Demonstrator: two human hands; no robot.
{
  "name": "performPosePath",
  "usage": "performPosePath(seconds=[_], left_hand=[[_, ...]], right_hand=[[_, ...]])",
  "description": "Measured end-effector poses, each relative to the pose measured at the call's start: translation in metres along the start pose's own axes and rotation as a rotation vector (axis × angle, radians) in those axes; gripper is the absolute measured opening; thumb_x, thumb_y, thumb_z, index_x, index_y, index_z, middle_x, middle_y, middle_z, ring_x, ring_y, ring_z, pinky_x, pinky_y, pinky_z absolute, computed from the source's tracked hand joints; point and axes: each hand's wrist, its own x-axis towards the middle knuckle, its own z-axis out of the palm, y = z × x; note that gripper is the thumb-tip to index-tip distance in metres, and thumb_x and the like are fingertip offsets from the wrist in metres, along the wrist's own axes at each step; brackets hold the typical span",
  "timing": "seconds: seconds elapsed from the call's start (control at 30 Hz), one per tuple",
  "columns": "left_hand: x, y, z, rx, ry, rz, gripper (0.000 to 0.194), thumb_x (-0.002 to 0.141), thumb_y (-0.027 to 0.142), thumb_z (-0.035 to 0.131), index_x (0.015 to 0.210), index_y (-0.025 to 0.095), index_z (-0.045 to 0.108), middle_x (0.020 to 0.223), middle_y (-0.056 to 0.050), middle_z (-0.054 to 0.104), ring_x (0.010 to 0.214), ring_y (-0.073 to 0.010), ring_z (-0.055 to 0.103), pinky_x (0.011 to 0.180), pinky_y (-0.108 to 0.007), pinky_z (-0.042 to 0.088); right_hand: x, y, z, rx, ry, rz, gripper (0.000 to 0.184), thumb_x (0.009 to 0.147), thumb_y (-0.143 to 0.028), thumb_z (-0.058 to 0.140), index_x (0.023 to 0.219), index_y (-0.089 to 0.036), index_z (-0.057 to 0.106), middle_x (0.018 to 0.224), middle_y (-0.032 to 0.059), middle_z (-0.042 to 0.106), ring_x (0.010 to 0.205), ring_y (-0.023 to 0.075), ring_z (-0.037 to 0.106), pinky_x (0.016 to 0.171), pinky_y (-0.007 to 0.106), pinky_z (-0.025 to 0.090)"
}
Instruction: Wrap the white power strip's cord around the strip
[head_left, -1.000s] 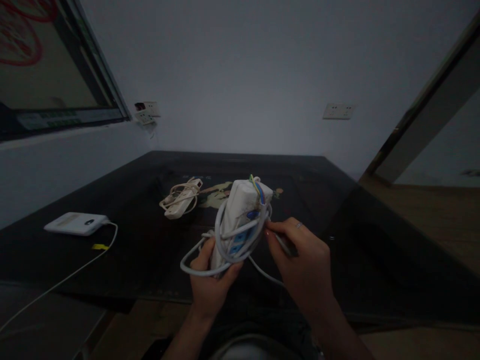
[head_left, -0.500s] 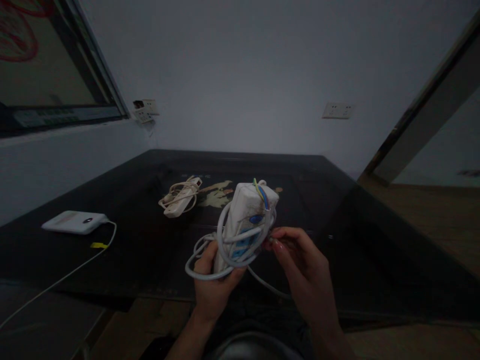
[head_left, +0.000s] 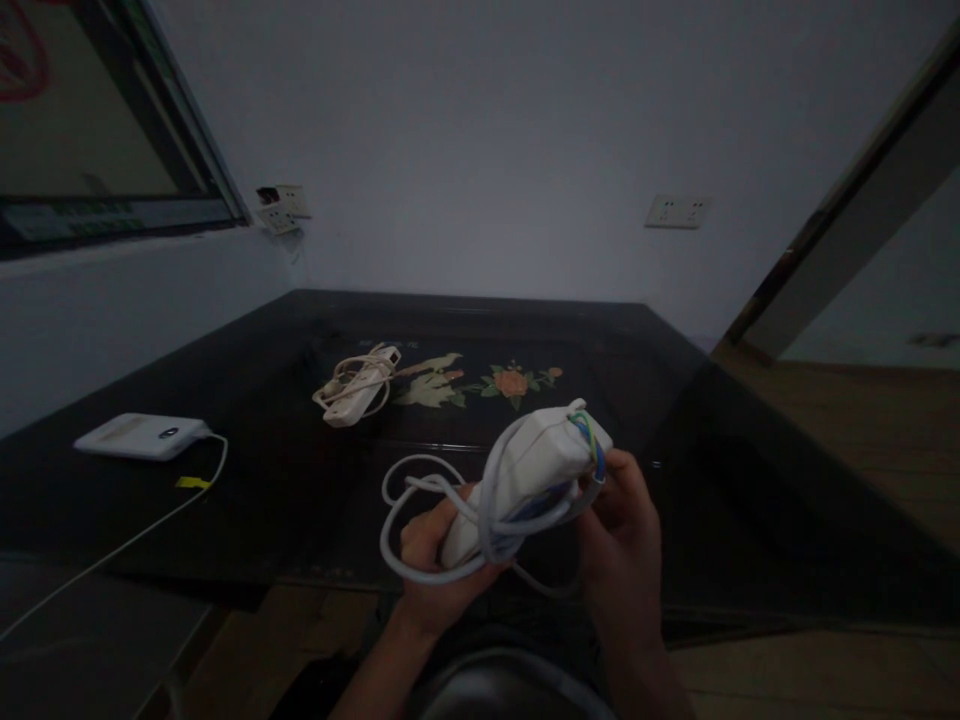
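My left hand (head_left: 439,590) is wrapped round the lower end of a white power strip (head_left: 541,448), held tilted above the near part of the table. The strip's grey-white cable (head_left: 489,510) loops around it and hangs in coils over my left fingers. Blue and green-yellow bare-ended wires (head_left: 591,432) show at its upper end. My right hand (head_left: 622,545) is at the strip's right side, its fingers closed round the cable close to those wires; the fingertips are partly hidden behind it.
A second power strip (head_left: 364,388), wound in its cord, lies on the black table (head_left: 292,500). At the left lies a white power bank (head_left: 142,437) with a cable, beside a yellow tag (head_left: 192,482). Wall sockets (head_left: 677,211) are on the back wall.
The power strip has tipped to the right and come lower, its socket face turning away from view. My right hand has moved from beside the strip up to the wire end.
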Motion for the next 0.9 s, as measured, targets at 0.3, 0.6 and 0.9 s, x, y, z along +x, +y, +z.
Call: performPosePath(seconds=[0.3,0.6,0.9], left_hand=[[-0.003,-0.002,-0.001,-0.053,-0.039,-0.006,0.047,0.055,0.027,0.083,0.101,0.025,0.074,0.088,-0.005,0.076,0.073,-0.0277,0.069,0.070,-0.036,0.055],[-0.017,-0.012,-0.001,-0.159,-0.021,-0.103,0.044,0.041,0.020,0.086,0.083,0.030,0.077,0.081,-0.006,0.076,0.077,-0.0335,0.069,0.078,-0.048,0.054],[-0.010,-0.010,0.009,-0.412,0.159,-0.408,0.040,0.058,0.039,0.083,0.091,0.018,0.070,0.087,-0.005,0.074,0.086,-0.0257,0.068,0.078,-0.033,0.054]], right_hand=[[-0.010,0.000,-0.003,-0.047,-0.023,-0.084,0.022,0.086,-0.029,0.060,0.107,-0.025,0.055,0.097,0.0043,0.068,0.085,0.0168,0.067,0.071,0.026,0.054],[-0.018,0.022,-0.006,0.069,0.007,0.173,0.027,0.081,-0.038,0.065,0.101,-0.023,0.054,0.083,0.0031,0.068,0.070,0.0184,0.065,0.056,0.026,0.051],[-0.004,0.003,-0.019,0.000,-0.160,0.069,0.020,0.089,-0.034,0.057,0.105,-0.024,0.063,0.100,0.0053,0.070,0.090,0.0174,0.068,0.081,0.030,0.055]])
